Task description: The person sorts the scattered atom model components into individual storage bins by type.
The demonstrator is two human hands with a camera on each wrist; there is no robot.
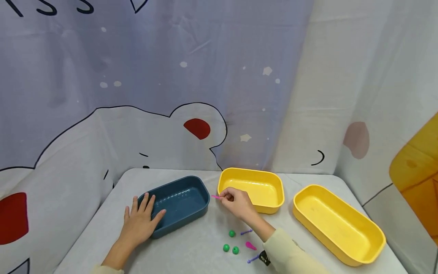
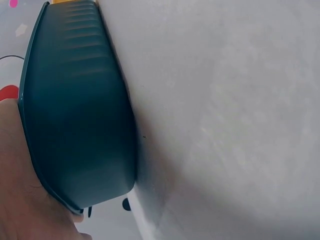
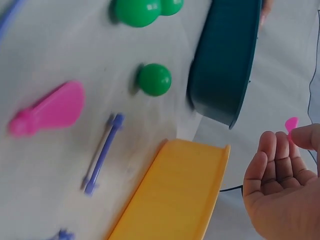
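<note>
At the left end of the dark blue tray (image 1: 179, 224), my left hand (image 1: 137, 225) rests across the rim with its fingers spread. The tray's outer wall (image 2: 80, 115) fills much of the left wrist view. My right hand (image 1: 237, 204) pinches a small pink plastic piece (image 1: 215, 196) between thumb and forefinger, between the blue tray and the smaller yellow tray (image 1: 270, 209). In the right wrist view only the flared end of this pink piece (image 3: 291, 122) shows past the fingertips; the rest is hidden.
Several green balls (image 1: 232, 233), purple rods (image 1: 246, 231) and another pink piece (image 1: 251, 246) lie on the table (image 1: 191, 253). A small black item (image 1: 264, 258) is by the right sleeve. A larger yellow tray (image 1: 325, 232) stands at right. Printed cloth (image 1: 154, 57) hangs behind.
</note>
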